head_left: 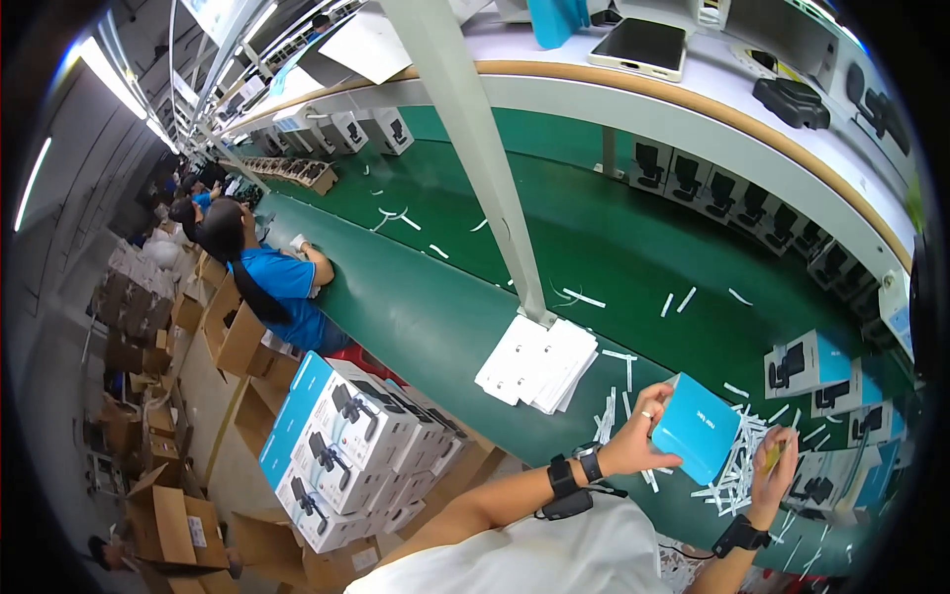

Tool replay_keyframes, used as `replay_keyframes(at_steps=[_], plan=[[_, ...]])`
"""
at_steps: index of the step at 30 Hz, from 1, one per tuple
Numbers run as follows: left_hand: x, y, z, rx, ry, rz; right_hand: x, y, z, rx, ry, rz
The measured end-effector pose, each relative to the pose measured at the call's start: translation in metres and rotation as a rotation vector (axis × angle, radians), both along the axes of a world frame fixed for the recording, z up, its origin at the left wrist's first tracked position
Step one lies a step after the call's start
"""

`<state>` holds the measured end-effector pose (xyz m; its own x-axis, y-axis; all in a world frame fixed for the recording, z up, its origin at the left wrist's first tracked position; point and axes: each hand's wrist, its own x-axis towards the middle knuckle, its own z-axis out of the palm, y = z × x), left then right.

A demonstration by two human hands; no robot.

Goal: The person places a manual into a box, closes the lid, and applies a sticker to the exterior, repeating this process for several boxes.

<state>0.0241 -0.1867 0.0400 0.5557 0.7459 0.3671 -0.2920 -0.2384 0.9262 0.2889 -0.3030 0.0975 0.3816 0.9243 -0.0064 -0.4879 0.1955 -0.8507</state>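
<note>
My left hand [638, 441] is closed on a small carton [699, 432], its bright blue face turned up toward me. The thumb lies along the near edge and the other fingers wrap the far left side. Just to the right, my right hand [775, 469] is curled with a small yellowish thing [772, 456] at its fingers, too small to name. A heap of white paper strips [734, 473] lies on the green bench [435, 327] between and below the hands. Both wrists wear black bands.
A stack of white leaflets [539, 364] sits by a metal post [485, 148]. Printed cartons are stacked at left [341, 445], and more cartons [807, 361] stand at right. A shelf [554, 74] runs above the bench. A co-worker in blue [272, 282] sits further along.
</note>
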Motion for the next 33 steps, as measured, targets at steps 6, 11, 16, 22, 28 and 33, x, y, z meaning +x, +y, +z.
replay_keyframes(at_steps=[6,11,16,22,28,33], plan=[[-0.010,0.025,0.012,0.062,0.115,0.028,0.018,-0.059,-0.075,-0.711,-1.072,-0.125],[-0.006,0.024,-0.003,0.242,0.205,0.087,-0.067,-0.042,-0.051,-0.311,-1.014,-0.192],[-0.012,0.026,-0.016,0.421,0.156,0.125,-0.085,-0.036,-0.072,-0.180,-1.168,-0.307],[-0.018,0.033,-0.026,0.510,0.183,0.093,-0.088,-0.039,-0.076,-0.214,-1.219,-0.333],[-0.036,0.045,-0.019,0.660,0.414,-0.050,-0.084,-0.042,-0.086,-0.091,-1.348,-0.297],[-0.010,0.036,0.042,0.907,0.558,-0.102,-0.091,-0.025,-0.056,-0.058,-1.541,-0.224]])
